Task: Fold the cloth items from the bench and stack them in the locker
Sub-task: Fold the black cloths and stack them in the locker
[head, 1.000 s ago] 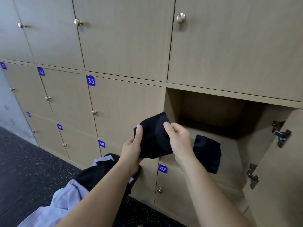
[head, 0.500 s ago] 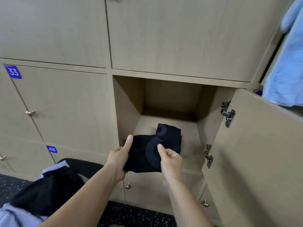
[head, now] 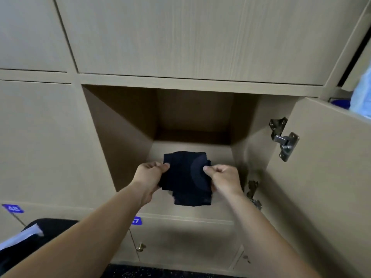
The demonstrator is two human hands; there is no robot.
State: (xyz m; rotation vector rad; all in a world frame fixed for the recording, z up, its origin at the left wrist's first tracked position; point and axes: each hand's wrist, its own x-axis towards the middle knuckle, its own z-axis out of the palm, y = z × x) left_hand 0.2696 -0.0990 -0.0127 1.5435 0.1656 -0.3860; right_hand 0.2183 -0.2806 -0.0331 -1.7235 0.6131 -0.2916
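I read the folded cloth (head: 186, 177) as black, near navy, with a fainter grey curved patch on its right half. The locker (head: 124, 141) is pale beige wood-grain, browner inside in the shadow. The number tag (head: 13, 208) is blue with white numerals. The hinge (head: 284, 138) is silver and the knob (head: 140, 246) brassy. Pale blue fabric (head: 361, 97) shows at the right edge, a black and white heap (head: 30, 233) lower left, and the floor (head: 140, 272) is black with pale specks.

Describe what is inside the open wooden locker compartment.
A folded black cloth, pinched by the left hand and right hand, above the compartment's light wooden floor. Anything beneath the cloth is covered.
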